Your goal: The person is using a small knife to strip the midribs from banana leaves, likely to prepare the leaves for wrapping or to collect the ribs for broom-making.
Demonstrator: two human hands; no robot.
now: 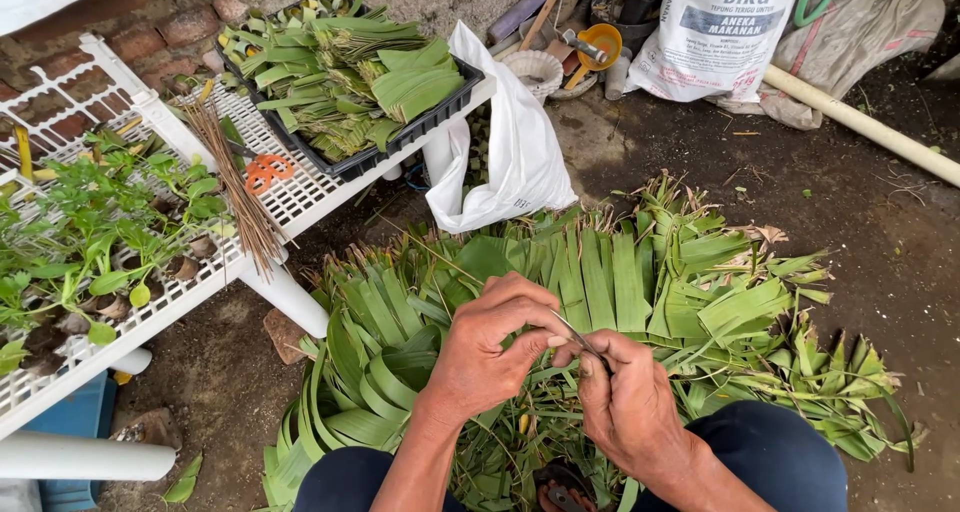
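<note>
Both hands at 6 o'clock, low centre of view. Left hand (487, 347) pinched shut on thin pale leaf strip (572, 332); right hand (628, 404) closed on same strip's lower end, fingers curled. Strip between the two hands, long axis running 10 to 4 o'clock, touching both; neither hand nearer. One strip held.

Directly beyond hands, toward 12 o'clock: heap of long flat green palm-like leaves (600, 282) fanned on dirt ground, too many to count. At 12: one white plastic bag (515, 152), hanging open. At 11: one black plastic tray of cut green leaf pieces (350, 77) on white slatted plastic counter (300, 197). At 10: one orange-handled pair of scissors (266, 171), beside one bundle of thin brown sticks (235, 187).
</note>
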